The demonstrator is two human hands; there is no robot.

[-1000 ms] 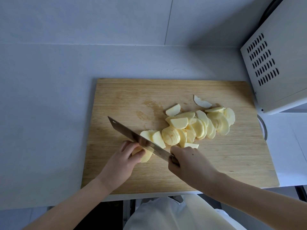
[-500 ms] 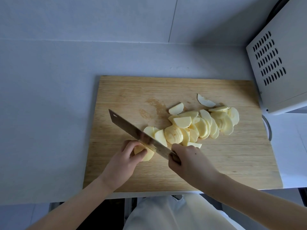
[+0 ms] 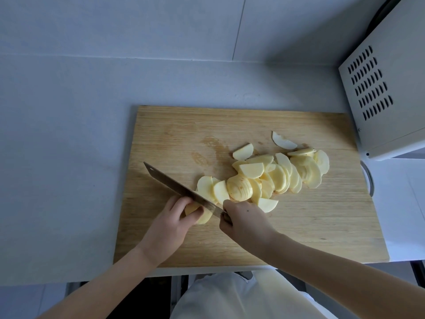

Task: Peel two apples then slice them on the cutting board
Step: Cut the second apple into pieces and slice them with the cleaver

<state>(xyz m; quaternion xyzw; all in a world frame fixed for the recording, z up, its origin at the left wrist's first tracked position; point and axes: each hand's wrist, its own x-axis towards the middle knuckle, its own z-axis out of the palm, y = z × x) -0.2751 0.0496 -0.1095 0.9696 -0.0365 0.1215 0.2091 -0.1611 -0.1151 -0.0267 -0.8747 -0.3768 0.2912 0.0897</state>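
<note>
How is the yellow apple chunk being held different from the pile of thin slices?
The pale yellow apple chunk is one thick uncut piece; the pile of thin apple slices is many flat pieces. The left hand grips the chunk under the steel knife; the slices lie loose, overlapping. Both are peeled and rest on the wooden cutting board.

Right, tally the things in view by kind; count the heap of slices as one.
Cutting board: 1
Knife: 1
Uncut apple piece: 1
Heap of slices: 1
White vented appliance: 1
Hands: 2, left hand and right hand
Total: 7
</note>
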